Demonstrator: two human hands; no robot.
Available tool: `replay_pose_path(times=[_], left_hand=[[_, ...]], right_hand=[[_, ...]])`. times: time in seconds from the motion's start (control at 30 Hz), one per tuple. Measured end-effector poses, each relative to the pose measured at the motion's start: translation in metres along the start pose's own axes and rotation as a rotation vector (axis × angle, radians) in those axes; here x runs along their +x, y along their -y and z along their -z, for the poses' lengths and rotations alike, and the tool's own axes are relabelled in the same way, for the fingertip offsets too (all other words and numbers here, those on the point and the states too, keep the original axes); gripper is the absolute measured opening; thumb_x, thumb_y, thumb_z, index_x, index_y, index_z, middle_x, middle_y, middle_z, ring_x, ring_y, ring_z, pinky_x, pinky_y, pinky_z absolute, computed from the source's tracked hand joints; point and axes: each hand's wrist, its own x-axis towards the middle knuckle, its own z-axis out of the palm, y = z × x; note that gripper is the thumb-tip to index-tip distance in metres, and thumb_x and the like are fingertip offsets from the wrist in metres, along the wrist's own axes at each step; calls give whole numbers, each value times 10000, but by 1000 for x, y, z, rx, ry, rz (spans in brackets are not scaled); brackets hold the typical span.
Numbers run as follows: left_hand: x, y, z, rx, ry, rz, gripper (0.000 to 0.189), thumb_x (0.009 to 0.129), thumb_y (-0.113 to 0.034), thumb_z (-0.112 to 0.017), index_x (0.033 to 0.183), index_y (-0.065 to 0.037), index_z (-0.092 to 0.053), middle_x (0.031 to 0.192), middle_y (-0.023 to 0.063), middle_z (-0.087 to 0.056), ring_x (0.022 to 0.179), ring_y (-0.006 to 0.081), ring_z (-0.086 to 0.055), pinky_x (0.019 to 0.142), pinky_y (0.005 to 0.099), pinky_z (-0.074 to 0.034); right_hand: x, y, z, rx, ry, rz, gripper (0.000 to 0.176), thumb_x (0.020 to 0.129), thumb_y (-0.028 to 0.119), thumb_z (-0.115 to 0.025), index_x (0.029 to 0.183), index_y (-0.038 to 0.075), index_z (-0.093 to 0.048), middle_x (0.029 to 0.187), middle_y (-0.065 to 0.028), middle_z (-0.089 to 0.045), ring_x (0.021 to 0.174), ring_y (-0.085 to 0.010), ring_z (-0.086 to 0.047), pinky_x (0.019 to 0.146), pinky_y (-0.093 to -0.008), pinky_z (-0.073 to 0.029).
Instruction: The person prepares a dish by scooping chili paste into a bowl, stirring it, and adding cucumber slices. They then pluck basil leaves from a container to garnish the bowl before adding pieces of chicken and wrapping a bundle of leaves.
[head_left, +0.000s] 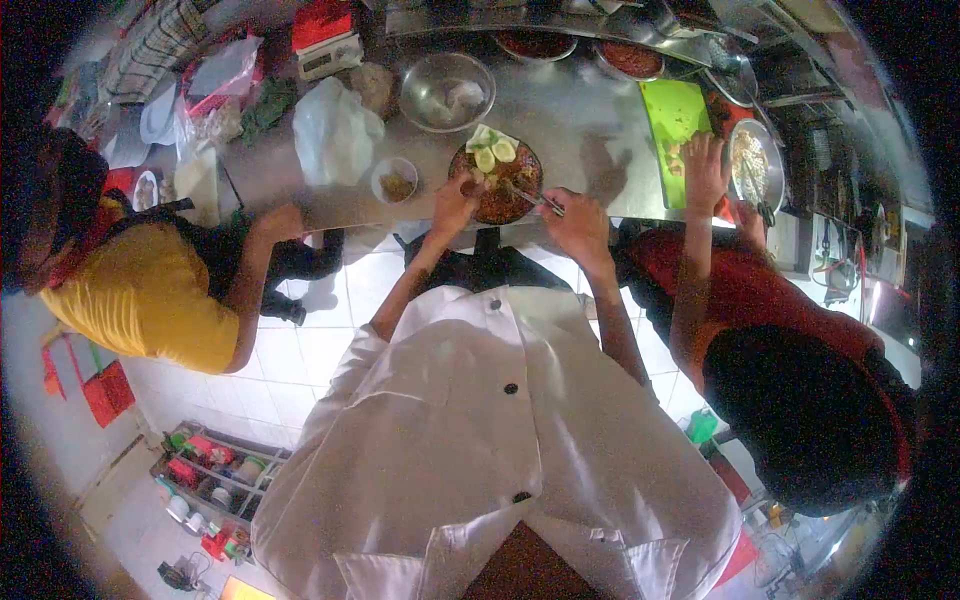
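Observation:
My right hand [578, 228] grips metal tongs [545, 203], whose tips point left into the food on a round dark plate [535, 165]. My left hand [456, 206] is at the plate's left edge with its fingers pinched together; what they hold, if anything, I cannot make out. Reddish-brown food covers much of the plate. Toward its far side lie several pale yellow-green round pieces [485, 158] on a whitish square piece [481, 134]. Left of my left hand stands a small white bowl [395, 180] with brownish contents.
Behind the plate sits a metal bowl [447, 92] on the steel counter [580, 110], beside a white plastic bag [335, 130]. A green cutting board [672, 120] lies at right. Co-workers stand on both sides, one in a yellow shirt [150, 295], the other's hand [706, 170] near the board.

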Motion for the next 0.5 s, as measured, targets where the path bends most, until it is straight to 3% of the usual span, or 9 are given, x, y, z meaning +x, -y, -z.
replay_pose_path(times=[0.2,0.33,0.4,0.5], left_hand=[[-3,7,-5,-317,96,30,368,885,-390,-688,1006,-44,-694,827,111,-688,777,210,-655,729,348,-501],[-1,19,-13,-234,73,27,376,868,-395,-710,998,-43,-706,825,120,-694,781,204,-658,720,337,-505],[-1,19,-13,-270,106,168,364,853,-384,-722,971,-40,-712,832,134,-705,781,224,-675,719,337,-513],[-3,15,-9,-159,-14,74,335,849,-348,-724,990,-44,-706,833,138,-707,758,229,-679,711,336,-517]], right_hand=[[9,-19,-19,279,75,32,375,854,415,-688,1027,84,-726,901,-170,-717,801,-320,-698,721,-396,-541],[6,-23,-24,427,64,-14,354,868,369,-692,1038,59,-723,878,-144,-728,788,-245,-711,716,-349,-539],[7,-35,-35,518,29,35,342,873,351,-690,1040,54,-721,869,-134,-730,784,-236,-710,718,-345,-538],[7,-41,-21,600,5,33,329,879,332,-685,1046,49,-715,868,-123,-732,785,-225,-711,724,-343,-537]])
